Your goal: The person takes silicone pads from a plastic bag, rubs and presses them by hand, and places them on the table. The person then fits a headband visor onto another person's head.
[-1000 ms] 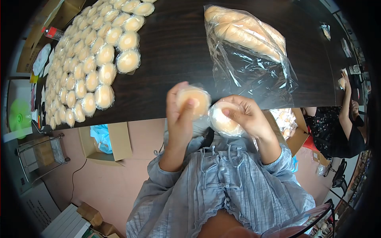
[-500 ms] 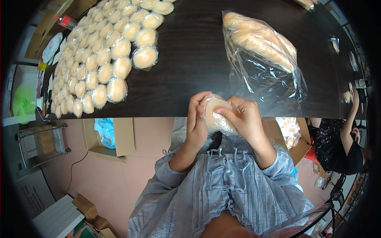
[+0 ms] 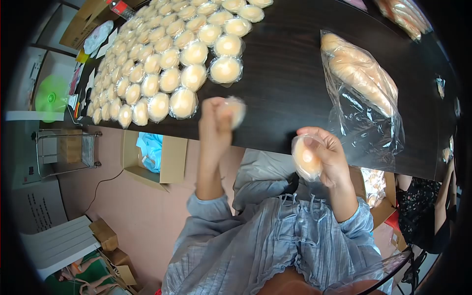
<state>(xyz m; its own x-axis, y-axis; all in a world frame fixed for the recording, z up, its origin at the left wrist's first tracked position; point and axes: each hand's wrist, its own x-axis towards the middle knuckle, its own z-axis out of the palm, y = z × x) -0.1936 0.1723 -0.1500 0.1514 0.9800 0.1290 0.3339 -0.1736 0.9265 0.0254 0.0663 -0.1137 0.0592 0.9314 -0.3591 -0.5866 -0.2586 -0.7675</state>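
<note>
My left hand [image 3: 215,125] is raised over the table's front edge, its fingers closed on a round beige pad [image 3: 238,112] in clear film, slightly blurred. In my right hand [image 3: 332,160], a second beige pad [image 3: 306,156] in clear film is gripped by thumb and fingers, just in front of the table edge. To the left of my left hand lie rows of similar wrapped pads [image 3: 182,103], many side by side. A clear plastic bag [image 3: 361,73] holding stacked beige pads lies beyond my right hand.
Dark table [image 3: 280,93] spans the view. Below its edge stand a cardboard box [image 3: 174,160] with blue plastic and another box [image 3: 388,201] with wrapped items. A green fan [image 3: 51,97] and cart [image 3: 69,150] are at left. Another person's arm [image 3: 442,201] shows at right.
My hands have moved apart, each now with a pad; before, they were together around the wrapped pads. My left hand has gone leftward and up toward the rows. The view has shifted.
</note>
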